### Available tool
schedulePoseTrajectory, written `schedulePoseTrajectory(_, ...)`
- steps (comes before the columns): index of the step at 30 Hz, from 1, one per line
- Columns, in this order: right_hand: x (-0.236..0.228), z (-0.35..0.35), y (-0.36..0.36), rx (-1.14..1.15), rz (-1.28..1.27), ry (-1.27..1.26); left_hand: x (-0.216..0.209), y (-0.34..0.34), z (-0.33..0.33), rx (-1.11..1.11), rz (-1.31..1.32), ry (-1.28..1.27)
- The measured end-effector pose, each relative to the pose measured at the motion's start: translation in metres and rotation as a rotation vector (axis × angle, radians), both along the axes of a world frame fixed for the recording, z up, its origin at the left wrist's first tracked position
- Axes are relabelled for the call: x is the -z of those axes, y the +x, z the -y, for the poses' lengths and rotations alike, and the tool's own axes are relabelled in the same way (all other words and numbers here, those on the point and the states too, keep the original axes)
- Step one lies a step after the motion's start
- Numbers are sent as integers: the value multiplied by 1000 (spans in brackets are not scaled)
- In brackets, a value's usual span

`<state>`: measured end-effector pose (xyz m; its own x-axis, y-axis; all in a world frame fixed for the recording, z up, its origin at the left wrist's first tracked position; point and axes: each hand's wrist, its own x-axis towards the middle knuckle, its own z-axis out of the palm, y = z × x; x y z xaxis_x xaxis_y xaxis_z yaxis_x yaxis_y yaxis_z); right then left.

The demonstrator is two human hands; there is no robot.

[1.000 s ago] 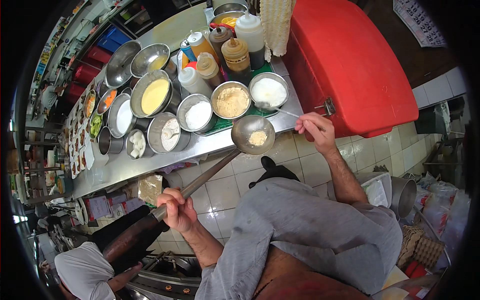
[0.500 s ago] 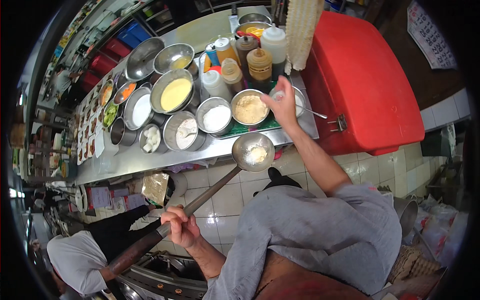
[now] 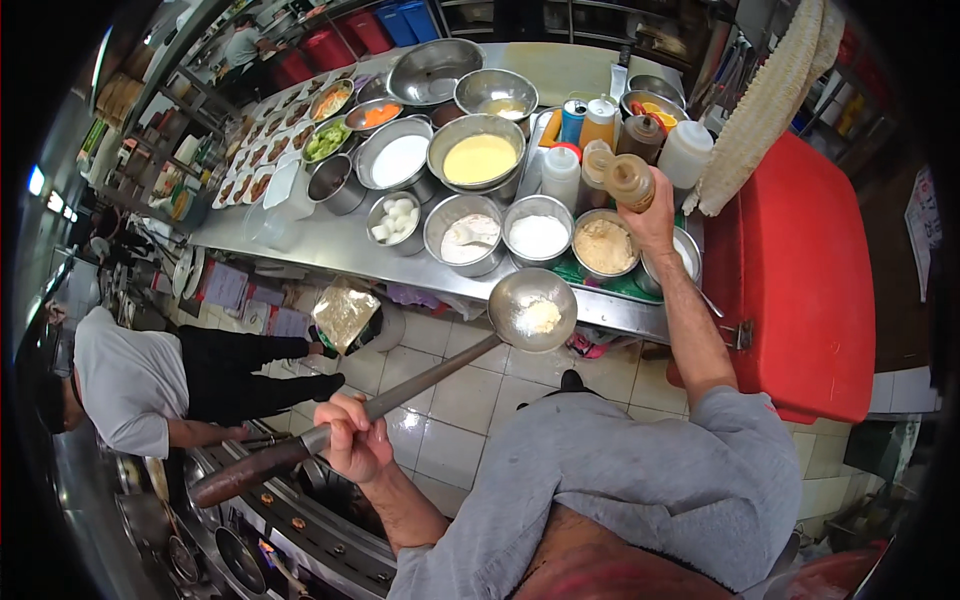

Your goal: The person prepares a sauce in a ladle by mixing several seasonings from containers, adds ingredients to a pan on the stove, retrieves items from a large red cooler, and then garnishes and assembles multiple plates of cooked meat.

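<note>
My left hand [image 3: 357, 440] is closed around the long handle of a ladle [image 3: 512, 292]. The ladle's round metal bowl hangs just off the table's front edge, with pale powder [image 3: 541, 317] in it. At the back right, my right hand [image 3: 652, 217] is wrapped round a squeeze bottle [image 3: 628, 180] of brown sauce. The bottle is above a metal pot of beige powder [image 3: 606, 245]; I cannot tell whether its base rests on anything. Other squeeze bottles stand close by: a white-capped one [image 3: 561, 178], a dark brown one [image 3: 641, 138] and a large clear one [image 3: 686, 152].
Bowls crowd the steel table [image 3: 330, 240]: yellow liquid [image 3: 480, 158], white powder [image 3: 538, 236], eggs [image 3: 396, 218]. A big red bin [image 3: 800, 270] stands right of the table, beside a stack of egg trays [image 3: 770, 110]. Another person [image 3: 130, 370] is at the left, near a stove [image 3: 300, 490].
My right hand, open and in the air half a second ago, has taken hold of the brown sauce bottle. My view has turned, shifting the table rightward in the picture. The ladle stays in my left hand.
</note>
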<state>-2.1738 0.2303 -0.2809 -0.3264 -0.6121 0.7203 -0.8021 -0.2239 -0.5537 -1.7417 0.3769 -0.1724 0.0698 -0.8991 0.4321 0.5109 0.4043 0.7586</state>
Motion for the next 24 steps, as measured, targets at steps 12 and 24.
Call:
schedulePoseTrajectory(12, -39, -28, 24, -305, -886, 74, -2, 10, 13, -17, -35, -31)
schedulePoseTrajectory(24, -25, -23, 27, -395, -845, 136, 6, 3, 5, -39, -87, -22)
